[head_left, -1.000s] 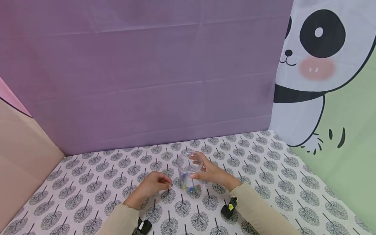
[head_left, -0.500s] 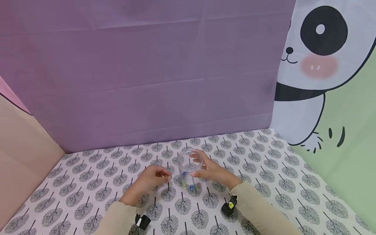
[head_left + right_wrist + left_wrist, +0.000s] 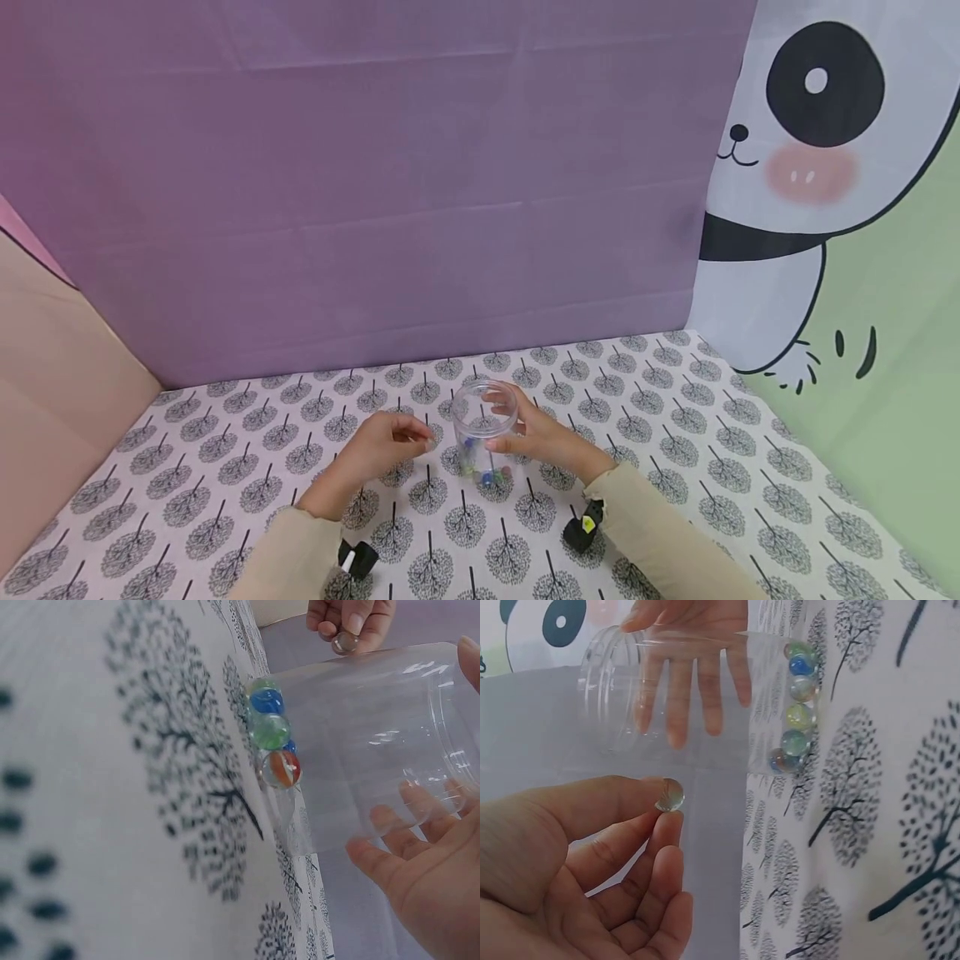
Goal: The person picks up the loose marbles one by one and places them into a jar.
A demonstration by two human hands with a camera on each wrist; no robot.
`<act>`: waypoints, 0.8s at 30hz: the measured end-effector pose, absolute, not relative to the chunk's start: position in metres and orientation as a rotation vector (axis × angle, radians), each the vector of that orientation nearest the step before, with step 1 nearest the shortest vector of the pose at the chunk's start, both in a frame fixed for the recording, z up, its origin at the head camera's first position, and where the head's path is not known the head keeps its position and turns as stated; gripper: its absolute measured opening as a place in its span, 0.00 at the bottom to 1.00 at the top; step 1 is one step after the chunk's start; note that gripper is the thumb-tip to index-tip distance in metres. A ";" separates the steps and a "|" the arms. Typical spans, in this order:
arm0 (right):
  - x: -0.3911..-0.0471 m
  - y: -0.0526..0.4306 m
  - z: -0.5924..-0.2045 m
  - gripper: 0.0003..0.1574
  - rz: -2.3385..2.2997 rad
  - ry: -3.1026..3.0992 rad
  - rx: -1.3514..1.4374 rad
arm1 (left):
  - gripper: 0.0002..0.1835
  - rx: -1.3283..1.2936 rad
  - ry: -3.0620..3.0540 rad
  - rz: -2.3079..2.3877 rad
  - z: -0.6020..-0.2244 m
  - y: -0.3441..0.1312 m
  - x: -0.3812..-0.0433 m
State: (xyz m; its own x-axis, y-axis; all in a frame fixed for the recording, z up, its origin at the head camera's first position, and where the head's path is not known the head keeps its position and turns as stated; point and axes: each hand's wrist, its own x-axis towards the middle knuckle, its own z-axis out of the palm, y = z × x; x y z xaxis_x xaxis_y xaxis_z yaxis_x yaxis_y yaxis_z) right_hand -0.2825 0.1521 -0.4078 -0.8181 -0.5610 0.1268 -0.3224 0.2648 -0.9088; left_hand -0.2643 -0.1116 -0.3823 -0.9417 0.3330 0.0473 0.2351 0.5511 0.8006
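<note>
A clear, lidless jar stands upright on the patterned cloth. At its bottom lie several glass marbles, among them blue, green and yellow ones; an orange-and-white marble shows in the right wrist view. My right hand holds the jar from the right side, thumb toward the front and fingers round the back. To the left of the jar, my left hand pinches a pale, see-through marble between thumb and fingertips. That marble is apart from the jar and outside it.
White cloth with a black tree print covers the table. A purple backdrop rises behind it, and a panda-printed sheet hangs on the right. Black wrist cameras sit on both wrists, such as the left wrist camera.
My left hand has moved up the view and slightly left, carrying the pinched marble. The right hand and the jar have stayed in place.
</note>
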 end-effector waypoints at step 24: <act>-0.268 0.150 -0.387 0.50 -1.597 2.282 -0.821 | 0.10 0.456 2.726 1.448 -0.361 -0.108 -0.264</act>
State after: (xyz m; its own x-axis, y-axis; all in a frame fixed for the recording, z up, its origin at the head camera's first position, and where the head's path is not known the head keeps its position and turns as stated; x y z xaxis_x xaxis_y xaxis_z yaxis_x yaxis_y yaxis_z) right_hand -0.2680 0.1500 -0.3873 -0.8140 -0.5679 0.1217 -0.3086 0.2455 -0.9190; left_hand -0.2644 -0.1084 -0.3614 -0.9570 0.2653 0.1169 0.2454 0.5265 0.8140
